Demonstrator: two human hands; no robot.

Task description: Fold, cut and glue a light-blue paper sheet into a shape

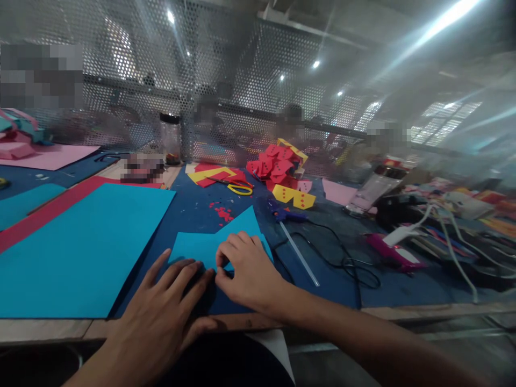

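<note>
Head view shows two hands on a small blue paper [209, 244] that lies flat on a dark blue mat [334, 269]. This paper is wide from side to side, and one pointed corner sticks up and away from the person. Its near edge is hidden under the hands.

Spread flat, the left hand [161, 312] has its fingers open and presses down on the near left part of the paper. It grips nothing. Curled at the paper's middle, the right hand [245, 271] pinches a fold of the paper between thumb and fingertips.

Left of the paper, just beside it, lies a big blue sheet [80, 247]. A red strip [44, 212] peeks out along that sheet's far side. Right of the paper, a black cord [342, 260] loops on the mat. A glue gun [286, 216] with a clear stick lies near the paper's far right. Beyond the paper's point are red scraps [223, 213], then yellow scissors [239, 188] and a pile of red and yellow pieces [278, 164].

The mat is bare just past the paper's point and between paper and cord. The table edge [44, 328] runs close under the hands.
</note>
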